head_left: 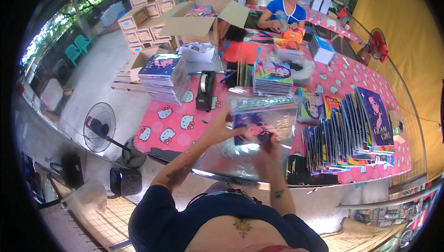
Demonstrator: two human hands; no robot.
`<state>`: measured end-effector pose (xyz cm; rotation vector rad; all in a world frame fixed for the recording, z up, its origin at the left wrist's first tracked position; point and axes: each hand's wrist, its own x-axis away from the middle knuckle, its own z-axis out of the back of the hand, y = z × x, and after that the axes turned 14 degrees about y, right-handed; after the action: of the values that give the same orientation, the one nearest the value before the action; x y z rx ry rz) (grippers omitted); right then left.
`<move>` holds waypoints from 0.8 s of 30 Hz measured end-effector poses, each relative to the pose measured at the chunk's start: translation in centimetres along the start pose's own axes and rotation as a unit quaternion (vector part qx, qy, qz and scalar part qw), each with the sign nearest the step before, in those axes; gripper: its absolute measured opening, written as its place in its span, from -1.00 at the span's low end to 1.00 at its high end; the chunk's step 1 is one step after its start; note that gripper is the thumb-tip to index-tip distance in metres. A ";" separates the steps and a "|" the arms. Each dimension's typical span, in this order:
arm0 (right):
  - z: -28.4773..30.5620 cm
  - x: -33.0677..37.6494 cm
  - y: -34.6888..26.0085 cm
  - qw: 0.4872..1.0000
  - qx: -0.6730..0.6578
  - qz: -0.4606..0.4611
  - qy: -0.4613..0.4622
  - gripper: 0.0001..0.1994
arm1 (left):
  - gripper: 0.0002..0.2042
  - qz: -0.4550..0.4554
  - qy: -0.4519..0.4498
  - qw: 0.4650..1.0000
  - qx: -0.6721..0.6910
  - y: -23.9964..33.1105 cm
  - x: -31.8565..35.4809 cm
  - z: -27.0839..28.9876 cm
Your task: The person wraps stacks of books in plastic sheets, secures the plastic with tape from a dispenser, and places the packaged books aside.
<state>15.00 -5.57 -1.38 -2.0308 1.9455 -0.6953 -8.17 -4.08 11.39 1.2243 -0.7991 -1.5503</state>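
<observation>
Navy top, tattooed forearms [178,174]

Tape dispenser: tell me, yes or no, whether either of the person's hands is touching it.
No: the black tape dispenser stands alone on the pink tablecloth, while the left hand and right hand hold a clear plastic sleeve.

Held above the near edge of the table [185,125]: a plastic sleeve [266,115] between left hand [221,127] and right hand [268,152]. Just behind the sleeve, a notebook stack [273,77]; left of that, a tape dispenser [205,90]; further left, at the table's left edge, a taller book pile [163,77]. Fanned along the right near corner, a row of notebooks [351,132]. Behind the dispenser, an open carton [203,18].
</observation>
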 end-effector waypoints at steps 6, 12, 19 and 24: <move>-2.7 0.6 -8.4 0.840 0.519 0.141 -0.070 -0.43 | -0.17 0.060 0.017 0.994 0.086 -4.4 3.3 0.1; -7.0 0.4 -12.1 0.878 0.460 0.123 -0.052 -0.73 | -0.65 -0.078 0.069 0.993 0.054 3.3 0.2 -2.3; -17.9 6.0 -11.8 0.605 0.632 0.467 -0.126 -0.72 | -0.67 0.040 0.291 0.934 -0.201 -14.9 -6.8 7.7; -19.2 5.7 -8.0 0.431 0.778 0.408 -0.206 -0.66 | -0.74 0.394 0.222 0.890 0.058 -18.3 -10.2 8.2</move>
<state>12.51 -7.70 19.93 0.0377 0.7647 -0.9088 -21.02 10.81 0.48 1.0752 -0.9245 -0.5403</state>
